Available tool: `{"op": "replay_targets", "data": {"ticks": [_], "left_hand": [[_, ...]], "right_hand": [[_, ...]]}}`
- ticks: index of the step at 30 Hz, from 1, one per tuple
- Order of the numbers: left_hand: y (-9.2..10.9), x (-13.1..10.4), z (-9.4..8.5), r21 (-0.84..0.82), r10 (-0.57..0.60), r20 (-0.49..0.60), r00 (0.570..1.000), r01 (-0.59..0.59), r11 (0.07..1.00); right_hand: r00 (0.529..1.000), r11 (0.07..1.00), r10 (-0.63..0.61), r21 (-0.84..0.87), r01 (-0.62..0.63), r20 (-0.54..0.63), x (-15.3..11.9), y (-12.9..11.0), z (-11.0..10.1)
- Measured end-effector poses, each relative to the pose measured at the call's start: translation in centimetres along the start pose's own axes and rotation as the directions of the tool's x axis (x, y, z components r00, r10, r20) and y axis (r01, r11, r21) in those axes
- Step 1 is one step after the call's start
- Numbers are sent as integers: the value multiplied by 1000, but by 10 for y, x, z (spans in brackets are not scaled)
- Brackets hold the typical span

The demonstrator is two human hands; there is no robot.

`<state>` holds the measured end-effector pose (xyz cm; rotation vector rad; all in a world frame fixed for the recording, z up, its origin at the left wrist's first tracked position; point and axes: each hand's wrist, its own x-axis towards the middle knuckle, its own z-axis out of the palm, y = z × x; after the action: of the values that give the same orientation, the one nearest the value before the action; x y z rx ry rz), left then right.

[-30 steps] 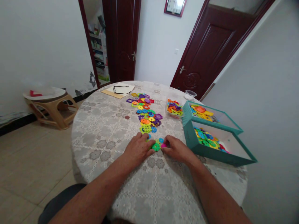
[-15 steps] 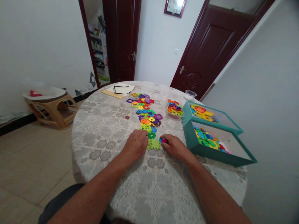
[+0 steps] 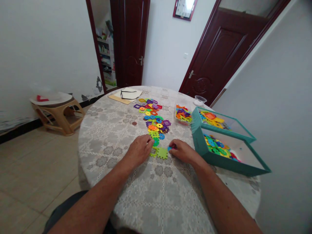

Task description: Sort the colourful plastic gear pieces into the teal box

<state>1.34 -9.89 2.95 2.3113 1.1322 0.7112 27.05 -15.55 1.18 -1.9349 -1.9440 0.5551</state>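
Observation:
Near the middle of the table, my left hand [image 3: 141, 148] has its fingers closed at the edge of a green notched plastic disc [image 3: 156, 141]. Just below that lie a lime-green square piece [image 3: 162, 153] and a lime-green open-centred piece [image 3: 154, 151], side by side. To their right, my right hand [image 3: 180, 150] pinches a blue notched disc [image 3: 170, 148]; a bit of pink shows at its fingertips, mostly hidden. A cluster of multicoloured interlocking pieces [image 3: 153, 127] stretches away from my hands toward the far edge.
A teal box [image 3: 226, 164] and its teal-edged second tray [image 3: 240, 125] hold more pieces on the right. Beside them is a clear tub [image 3: 183, 122] of pieces. Eyeglasses [image 3: 128, 95] rest on paper at the back, and a clear bowl [image 3: 200, 99] stands at the back right.
My left hand and the green disc have shifted slightly left. Less of the pink piece shows at my right fingertips. The view has tilted a little.

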Motion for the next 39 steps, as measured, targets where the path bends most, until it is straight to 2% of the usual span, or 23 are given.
{"op": "replay_targets", "data": {"ticks": [4, 8, 11, 14, 15, 17, 21, 24, 26, 28, 30, 32, 34, 36, 37, 39], "left_hand": [[1, 0, -4, -52, -36, -15, 999, 36, 998], [-1, 1, -1, -63, -40, -8, 999, 39, 997], [-3, 1, 3, -59, -2, -8, 1000, 2, 998], [-1, 0, 5, -91, 78, 22, 997, -75, 993], [0, -1, 5, -111, 111, 38, 993, -106, 988], [3, -2, 5, -153, 174, 68, 982, -162, 975], [4, -3, 5, -184, 235, 97, 967, -215, 959], [-1, -2, 4, -143, 224, 32, 974, -217, 966], [-3, -2, 3, -103, 201, -12, 980, -201, 974], [-3, -2, 1, -63, 159, -33, 987, -161, 985], [-3, -2, -3, -32, 107, -42, 993, -108, 994], [-4, -2, -5, -13, 59, -45, 997, -60, 998], [-8, 0, -4, 1, 39, -45, 998, -39, 999], [-13, 1, -1, 31, 55, -47, 997, -53, 998], [-16, 2, 1, 56, 77, -44, 996, -75, 996], [-20, 4, 6, 116, 140, -9, 990, -138, 984]], "right_hand": [[1000, 1000, -11, 19, 12, -20, -2, -1, -3], [997, 980, 22, 199, -7, -72, -8, -3, -2], [993, 889, 31, 456, 23, -110, -13, -13, 1], [997, 773, 0, 633, 48, -77, -17, -29, 6], [998, 760, -13, 647, 54, -68, -18, -35, 8], [996, 794, -49, 603, 84, -75, -20, -44, 10], [971, 913, -145, 352, 205, -189, -24, -54, 4], [899, 958, -190, 127, 259, -395, -28, -52, -16], [800, 977, -199, -55, 205, -566, -34, -43, -35], [684, 975, -193, -213, 55, -704, -42, -25, -54], [591, 941, -157, -302, -155, -792, -49, -2, -70], [518, 882, -93, -312, -354, -850, -54, 19, -82], [448, 832, -54, -288, -474, -892, -56, 31, -88], [420, 838, -81, -290, -462, -904, -53, 30, -86], [435, 861, -116, -308, -403, -893, -51, 25, -81], [528, 912, -203, -356, -205, -824, -44, 7, -63]]}}
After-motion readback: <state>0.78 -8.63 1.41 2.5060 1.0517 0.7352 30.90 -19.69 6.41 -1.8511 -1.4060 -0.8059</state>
